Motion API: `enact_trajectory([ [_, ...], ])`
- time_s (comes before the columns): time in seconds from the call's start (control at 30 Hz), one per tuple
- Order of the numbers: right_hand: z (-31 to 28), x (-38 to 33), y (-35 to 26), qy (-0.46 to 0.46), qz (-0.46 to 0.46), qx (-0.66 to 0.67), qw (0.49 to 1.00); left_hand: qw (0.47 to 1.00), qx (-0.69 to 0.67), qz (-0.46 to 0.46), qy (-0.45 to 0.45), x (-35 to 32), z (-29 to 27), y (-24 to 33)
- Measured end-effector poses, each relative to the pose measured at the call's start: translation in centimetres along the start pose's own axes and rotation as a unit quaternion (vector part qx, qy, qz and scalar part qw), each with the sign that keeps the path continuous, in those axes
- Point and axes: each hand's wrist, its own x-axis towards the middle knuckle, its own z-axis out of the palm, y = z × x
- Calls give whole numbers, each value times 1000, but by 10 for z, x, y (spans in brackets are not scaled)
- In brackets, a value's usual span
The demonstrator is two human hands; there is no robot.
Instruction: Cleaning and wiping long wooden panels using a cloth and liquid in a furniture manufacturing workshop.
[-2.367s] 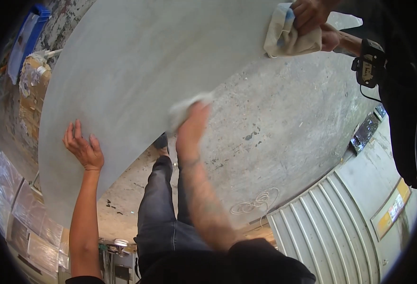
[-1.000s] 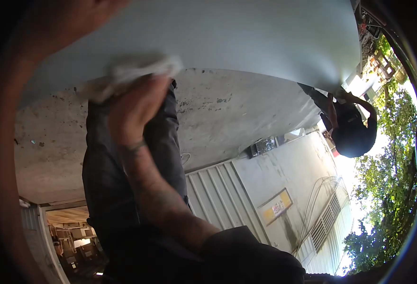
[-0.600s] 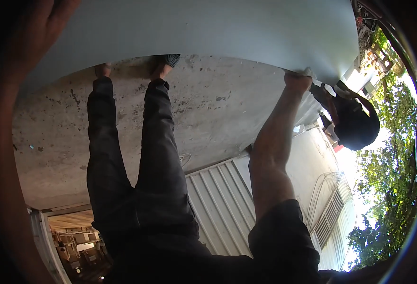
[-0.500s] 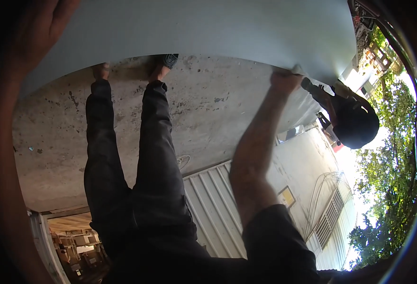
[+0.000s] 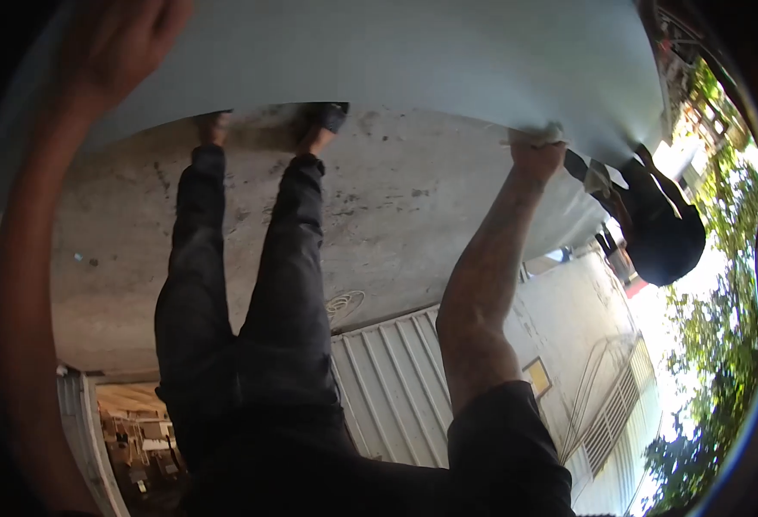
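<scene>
A large, smooth grey panel (image 5: 362, 56) spans the top of the view, its lower edge bowed by the lens. At the upper left, my left hand (image 5: 125, 52) is over the panel; the fingers are dark and partly cut off by the frame, so their grip is unclear. My right hand (image 5: 538, 158) is closed at the panel's near right edge. Between its fingers and the panel shows a pale, cloth-like piece (image 5: 547, 135), slightly blurred.
Beyond my right hand, a person in dark clothes (image 5: 655, 211) is close to the panel's right end. Below lies a stained concrete floor (image 5: 379, 207) with a coiled pale cable (image 5: 343, 303). A ribbed metal door (image 5: 396, 379) and a doorway (image 5: 142, 439) stand behind me.
My left hand has shifted right and slightly down in the view. The right hand appears a little farther right and lower, still at the panel's edge. The whole view has shifted slightly too.
</scene>
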Motion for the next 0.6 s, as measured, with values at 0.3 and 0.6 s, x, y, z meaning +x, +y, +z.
enact_trajectory([
  [0.3, 306, -326, 314, 173, 14, -51, 983, 834, -446, 47, 320, -14, 46, -23],
  [0.6, 243, -313, 323, 98, -13, -193, 976, 997, 41, 55, 24, -24, 42, -29],
])
